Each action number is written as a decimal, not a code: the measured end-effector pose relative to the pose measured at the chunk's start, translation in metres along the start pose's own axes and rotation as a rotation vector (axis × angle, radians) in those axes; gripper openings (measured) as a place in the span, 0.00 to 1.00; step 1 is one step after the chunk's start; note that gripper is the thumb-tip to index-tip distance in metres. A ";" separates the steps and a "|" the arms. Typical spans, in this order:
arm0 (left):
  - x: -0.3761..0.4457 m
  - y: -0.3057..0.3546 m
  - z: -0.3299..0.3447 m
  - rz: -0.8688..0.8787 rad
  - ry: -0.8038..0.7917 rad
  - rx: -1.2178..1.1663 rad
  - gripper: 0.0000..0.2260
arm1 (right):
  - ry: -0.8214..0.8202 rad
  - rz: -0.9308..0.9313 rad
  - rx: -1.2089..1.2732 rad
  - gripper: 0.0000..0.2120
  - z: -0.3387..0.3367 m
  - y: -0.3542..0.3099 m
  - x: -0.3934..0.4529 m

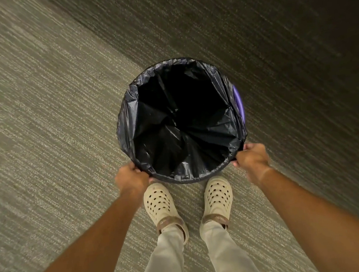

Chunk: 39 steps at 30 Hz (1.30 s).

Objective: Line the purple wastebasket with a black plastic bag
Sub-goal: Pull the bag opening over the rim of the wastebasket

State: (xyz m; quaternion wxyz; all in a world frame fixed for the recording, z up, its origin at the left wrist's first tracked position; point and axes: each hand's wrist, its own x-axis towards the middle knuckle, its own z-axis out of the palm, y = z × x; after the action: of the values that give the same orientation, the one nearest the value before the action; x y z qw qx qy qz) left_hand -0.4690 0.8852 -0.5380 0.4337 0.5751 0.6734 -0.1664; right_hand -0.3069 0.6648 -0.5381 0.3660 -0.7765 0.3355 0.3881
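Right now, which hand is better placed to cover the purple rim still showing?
Probably the right hand. The exposed strip of purple wastebasket lies on the right side, just beyond that hand's grip on the black plastic bag; the left hand holds the opposite side.

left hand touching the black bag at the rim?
Touching. Head view: the left hand is closed on the black bag where it folds over the wastebasket rim.

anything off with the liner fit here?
One spot: on the right side the purple wastebasket shows bare beside the black bag, so the fold-over sits unevenly there. Elsewhere the bag covers the rim. Left hand and right hand grip the near edge. No tears visible.
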 end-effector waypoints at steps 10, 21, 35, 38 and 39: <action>0.014 0.026 -0.056 0.145 -0.058 -0.189 0.09 | 0.198 -0.384 -0.005 0.12 -0.035 -0.042 -0.015; 0.031 0.056 -0.048 0.297 0.152 -0.275 0.08 | 0.332 -0.783 -0.462 0.05 -0.020 -0.070 -0.010; 0.074 0.059 -0.030 0.197 0.241 -0.127 0.06 | 0.186 -0.251 -0.011 0.13 -0.009 -0.088 0.058; 0.079 0.058 -0.028 0.220 0.181 -0.105 0.09 | 0.192 -0.265 -0.084 0.14 -0.002 -0.084 0.065; 0.078 0.059 -0.029 0.221 0.162 -0.104 0.09 | 0.194 -0.269 -0.101 0.14 -0.002 -0.083 0.064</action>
State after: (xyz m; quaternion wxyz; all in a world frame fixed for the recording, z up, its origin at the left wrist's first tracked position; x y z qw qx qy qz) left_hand -0.4232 0.9721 -0.5658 0.4228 0.6339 0.6467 -0.0354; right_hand -0.2089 0.6902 -0.5660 0.3412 -0.8655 0.2424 0.2752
